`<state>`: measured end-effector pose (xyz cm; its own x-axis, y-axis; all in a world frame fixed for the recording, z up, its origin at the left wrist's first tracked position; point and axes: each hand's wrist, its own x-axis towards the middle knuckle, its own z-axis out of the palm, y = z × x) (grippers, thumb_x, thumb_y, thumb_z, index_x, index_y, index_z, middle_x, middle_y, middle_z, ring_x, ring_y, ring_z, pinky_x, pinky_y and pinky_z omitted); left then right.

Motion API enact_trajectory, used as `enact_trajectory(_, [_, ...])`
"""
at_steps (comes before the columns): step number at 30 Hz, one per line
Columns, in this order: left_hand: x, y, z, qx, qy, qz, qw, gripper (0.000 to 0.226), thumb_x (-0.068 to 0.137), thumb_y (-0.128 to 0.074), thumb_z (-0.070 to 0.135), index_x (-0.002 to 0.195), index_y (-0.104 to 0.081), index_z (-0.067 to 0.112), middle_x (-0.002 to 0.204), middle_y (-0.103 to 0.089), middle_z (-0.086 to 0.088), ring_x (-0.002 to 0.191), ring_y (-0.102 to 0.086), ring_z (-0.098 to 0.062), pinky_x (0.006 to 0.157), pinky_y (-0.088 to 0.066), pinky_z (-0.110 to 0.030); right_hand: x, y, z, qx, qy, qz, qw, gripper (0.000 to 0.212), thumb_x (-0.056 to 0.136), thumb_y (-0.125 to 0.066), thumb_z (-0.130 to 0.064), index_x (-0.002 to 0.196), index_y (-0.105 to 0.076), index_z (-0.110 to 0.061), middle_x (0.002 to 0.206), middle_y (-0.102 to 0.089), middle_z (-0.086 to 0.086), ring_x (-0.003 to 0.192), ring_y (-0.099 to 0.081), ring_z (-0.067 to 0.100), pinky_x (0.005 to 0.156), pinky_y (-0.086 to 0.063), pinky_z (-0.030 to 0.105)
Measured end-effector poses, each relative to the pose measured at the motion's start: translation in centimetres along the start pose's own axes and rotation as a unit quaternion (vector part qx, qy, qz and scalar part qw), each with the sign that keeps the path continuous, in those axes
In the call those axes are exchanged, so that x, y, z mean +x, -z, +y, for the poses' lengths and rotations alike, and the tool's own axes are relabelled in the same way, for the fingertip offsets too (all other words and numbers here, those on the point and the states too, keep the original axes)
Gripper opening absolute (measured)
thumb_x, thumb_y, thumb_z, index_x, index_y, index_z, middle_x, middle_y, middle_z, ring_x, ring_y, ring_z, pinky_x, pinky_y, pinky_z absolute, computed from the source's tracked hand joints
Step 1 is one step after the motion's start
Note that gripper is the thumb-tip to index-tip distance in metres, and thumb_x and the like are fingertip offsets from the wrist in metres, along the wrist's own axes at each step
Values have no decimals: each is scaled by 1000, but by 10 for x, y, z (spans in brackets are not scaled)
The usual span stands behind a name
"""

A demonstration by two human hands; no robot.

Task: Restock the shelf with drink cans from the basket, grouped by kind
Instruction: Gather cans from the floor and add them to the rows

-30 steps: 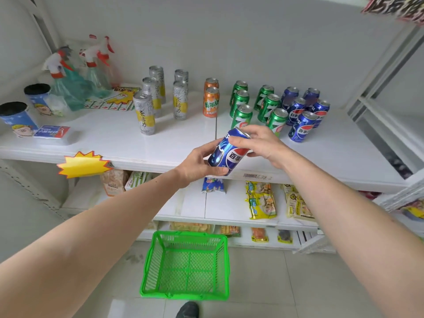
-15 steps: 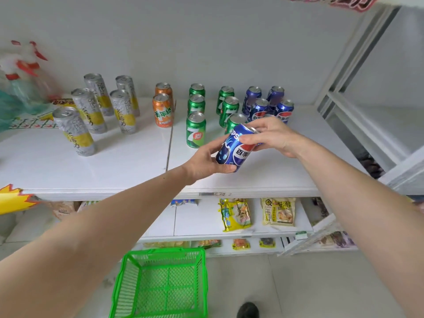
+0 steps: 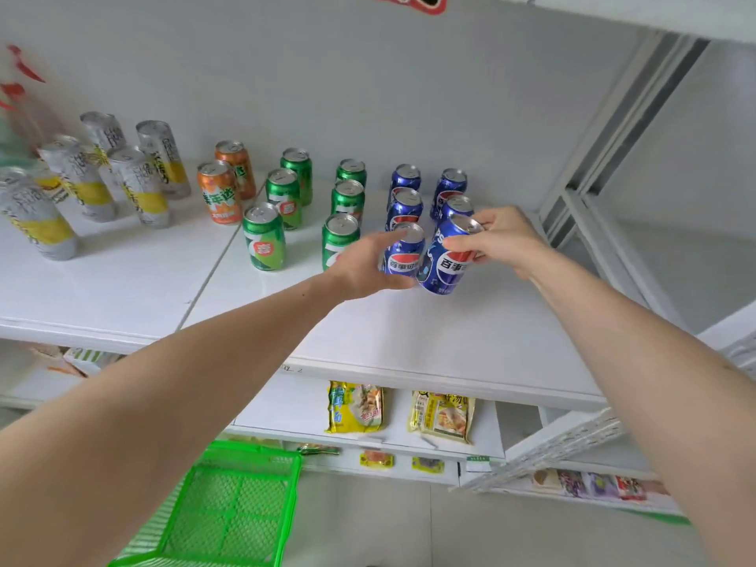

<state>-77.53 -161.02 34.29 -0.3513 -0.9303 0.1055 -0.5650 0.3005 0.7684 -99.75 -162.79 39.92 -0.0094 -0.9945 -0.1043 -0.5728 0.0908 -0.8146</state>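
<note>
the right hand (image 3: 505, 239) pinches the tilted blue can (image 3: 448, 259) near its top, base toward the shelf (image 3: 409, 333), while the left hand (image 3: 364, 266) steadies the neighbouring can (image 3: 403, 255) with relaxed fingers.

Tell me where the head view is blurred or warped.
Head view: silver-yellow cans at left are motion-smeared; the blue can in the right hand stays readable; wide-angle bending tilts the shelf upright; lighting is soft, with no harsh glare.
</note>
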Motion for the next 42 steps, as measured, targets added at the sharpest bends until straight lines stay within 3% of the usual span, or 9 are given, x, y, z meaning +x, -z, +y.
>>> enact_trajectory(2, [12, -6, 10, 96, -30, 17, 995, 76, 74, -81, 29, 141, -46, 16, 140, -50, -2, 125, -49, -18, 93, -34, -14, 11, 7, 14, -18, -12, 19, 1000, 30, 60, -91, -24, 84, -74, -21, 86, -75, 0, 87, -73, 18, 77, -61, 39])
enact_trajectory(5, [28, -16, 21, 208, -39, 8, 977, 75, 76, -78, 34, 140, -45, 13, 145, -43, -7, 131, -40, -25, 106, -34, -31, 28, 10, 33, -66, -26, 50, 996, 37, 51, -90, -36, 79, -73, -19, 84, -74, -1, 83, -72, 17, 77, -61, 38])
enact_trajectory(12, [54, -38, 26, 338, -8, -21, 941, 86, 79, -74, 39, 149, -29, 16, 154, -29, -5, 141, -25, -25, 112, -29, -35, 49, 1, 56, -120, -14, 53, 991, 39, 61, -90, -36, 91, -69, -22, 94, -70, 1, 88, -65, 20, 68, -45, 26])
enact_trajectory(15, [57, -41, 23, 350, 4, -23, 937, 84, 78, -75, 37, 148, -30, 20, 151, -33, -4, 139, -27, -24, 108, -38, -40, 56, -1, 61, -133, -6, 52, 990, 43, 60, -90, -37, 94, -69, -21, 98, -72, 2, 92, -67, 22, 68, -46, 26])
enact_trajectory(20, [58, -39, 23, 363, -2, -17, 932, 82, 80, -74, 35, 148, -31, 22, 148, -37, -3, 137, -31, -23, 100, -42, -36, 63, -4, 64, -148, 7, 45, 988, 45, 59, -91, -37, 96, -69, -23, 101, -72, 3, 95, -67, 23, 74, -54, 31])
enact_trajectory(30, [57, -41, 21, 371, 0, -13, 929, 84, 76, -77, 36, 147, -32, 24, 146, -38, 1, 135, -32, -21, 88, -48, -36, 66, -9, 68, -163, 5, 56, 985, 56, 58, -89, -43, 104, -66, -20, 107, -71, 2, 98, -66, 24, 71, -50, 29])
enact_trajectory(38, [56, -40, 18, 357, -3, -27, 934, 87, 75, -78, 35, 147, -31, 23, 149, -35, -2, 138, -30, -22, 100, -46, -40, 66, -9, 66, -171, -10, 42, 984, 67, 59, -89, -41, 115, -60, -20, 116, -68, 4, 106, -64, 26, 81, -55, 35])
enact_trajectory(42, [54, -38, 17, 362, -10, -23, 932, 84, 77, -77, 35, 147, -32, 21, 149, -36, -2, 137, -32, -23, 101, -43, -38, 64, -8, 62, -172, -24, 30, 984, 88, 57, -88, -48, 127, -46, -16, 127, -58, 6, 114, -59, 27, 87, -54, 40])
